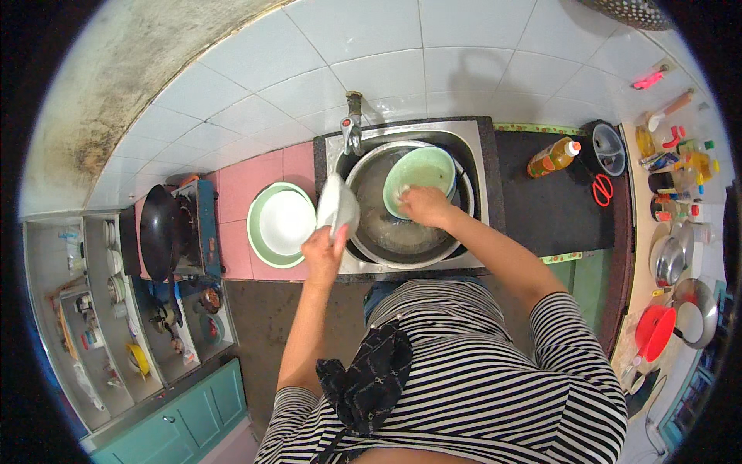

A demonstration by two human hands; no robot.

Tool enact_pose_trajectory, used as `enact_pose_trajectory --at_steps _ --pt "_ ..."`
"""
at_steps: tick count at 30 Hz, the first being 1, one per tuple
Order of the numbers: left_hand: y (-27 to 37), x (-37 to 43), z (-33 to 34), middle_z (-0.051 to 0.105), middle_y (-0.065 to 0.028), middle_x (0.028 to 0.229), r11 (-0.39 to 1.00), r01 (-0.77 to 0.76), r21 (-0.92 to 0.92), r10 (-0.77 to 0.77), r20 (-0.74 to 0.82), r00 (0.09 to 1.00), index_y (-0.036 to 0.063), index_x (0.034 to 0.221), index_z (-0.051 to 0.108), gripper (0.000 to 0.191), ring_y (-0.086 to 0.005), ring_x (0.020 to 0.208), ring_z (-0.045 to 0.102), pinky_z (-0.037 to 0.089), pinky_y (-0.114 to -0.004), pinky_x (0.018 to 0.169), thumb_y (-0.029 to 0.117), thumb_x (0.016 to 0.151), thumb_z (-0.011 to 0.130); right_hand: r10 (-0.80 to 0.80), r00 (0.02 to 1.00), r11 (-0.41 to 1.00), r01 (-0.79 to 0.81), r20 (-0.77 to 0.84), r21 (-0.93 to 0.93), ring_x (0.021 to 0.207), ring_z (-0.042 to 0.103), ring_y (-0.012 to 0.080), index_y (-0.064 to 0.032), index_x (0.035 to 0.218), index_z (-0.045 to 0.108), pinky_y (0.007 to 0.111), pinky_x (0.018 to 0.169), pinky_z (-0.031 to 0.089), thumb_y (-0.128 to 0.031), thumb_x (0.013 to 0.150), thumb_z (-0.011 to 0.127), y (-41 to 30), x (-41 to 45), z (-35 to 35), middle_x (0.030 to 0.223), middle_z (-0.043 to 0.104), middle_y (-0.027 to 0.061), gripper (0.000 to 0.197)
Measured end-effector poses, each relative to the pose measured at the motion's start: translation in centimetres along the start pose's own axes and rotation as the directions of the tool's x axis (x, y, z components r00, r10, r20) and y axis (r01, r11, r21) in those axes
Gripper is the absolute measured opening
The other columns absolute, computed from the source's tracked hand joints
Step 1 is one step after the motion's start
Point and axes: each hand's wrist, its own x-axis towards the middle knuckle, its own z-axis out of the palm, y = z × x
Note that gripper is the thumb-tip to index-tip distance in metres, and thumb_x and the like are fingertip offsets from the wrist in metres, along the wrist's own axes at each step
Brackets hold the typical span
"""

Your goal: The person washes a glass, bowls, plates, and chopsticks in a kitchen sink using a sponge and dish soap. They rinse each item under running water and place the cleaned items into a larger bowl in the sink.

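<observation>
My left hand grips a white bowl by its lower edge, holding it tilted on its side over the left rim of the sink. Over a large metal basin of cloudy water in the sink, my right hand is at a tilted light-green bowl, its fingers inside; whether they grip anything is hidden. A second green bowl with a white one nested in it stands on the pink tiles, just left of my left hand.
A faucet rises behind the sink. Right of it, a dish soap bottle, red-handled scissors and a dark container stand on the black counter. A black wok sits on the stove at the left.
</observation>
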Motion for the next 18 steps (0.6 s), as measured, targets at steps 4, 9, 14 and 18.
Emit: enact_pose_trajectory --at_steps 4,9,14,18 --pt "-2.7 1.6 -3.5 0.051 -0.016 0.055 0.98 -0.055 0.193 0.057 -0.003 0.998 0.0004 0.065 0.052 0.031 -0.0327 0.048 0.051 0.041 -0.04 0.047 0.023 0.081 0.066 -0.001 0.972 0.937 0.084 0.236 -0.339 0.087 0.063 0.0307 -0.0077 0.089 0.067 0.043 0.073 0.049 -0.027 0.068 0.071 1.8 0.3 2.6 0.09 0.066 0.0134 0.029" --pt "-7.7 0.4 -4.1 0.052 -0.0179 0.056 0.948 -0.001 0.32 -0.005 0.019 1.0 0.0012 0.063 0.047 0.035 -0.0352 0.052 0.053 0.041 -0.042 0.047 0.025 0.082 0.065 -0.081 0.972 0.959 0.136 0.22 -0.249 0.089 0.062 0.0309 -0.0084 0.088 0.067 0.043 0.072 0.048 -0.015 0.065 0.067 2.7 0.9 2.4 0.09 0.065 0.0141 0.024" --pt "-10.4 -0.8 -3.1 0.054 -0.012 0.059 0.925 -0.077 0.372 0.065 0.044 0.997 0.0044 0.063 0.051 0.03 -0.029 0.054 0.054 0.043 -0.039 0.049 0.023 0.081 0.065 -0.212 0.964 0.973 0.224 -0.158 0.06 0.088 0.06 0.0342 -0.0123 0.094 0.067 0.042 0.075 0.048 -0.009 0.064 0.058 3.9 1.1 0.7 0.092 0.065 0.0134 0.032" --pt "-11.2 -1.5 -1.9 0.054 -0.0111 0.06 0.913 -0.114 0.391 0.087 0.086 0.992 0.0052 0.064 0.052 0.026 -0.0283 0.054 0.055 0.043 -0.039 0.049 0.021 0.079 0.066 -0.099 0.983 0.901 0.154 -0.153 0.405 0.082 0.062 0.026 -0.0065 0.098 0.065 0.036 0.075 0.048 -0.013 0.059 0.068 5.1 1.9 -2.2 0.091 0.065 0.0127 0.039"
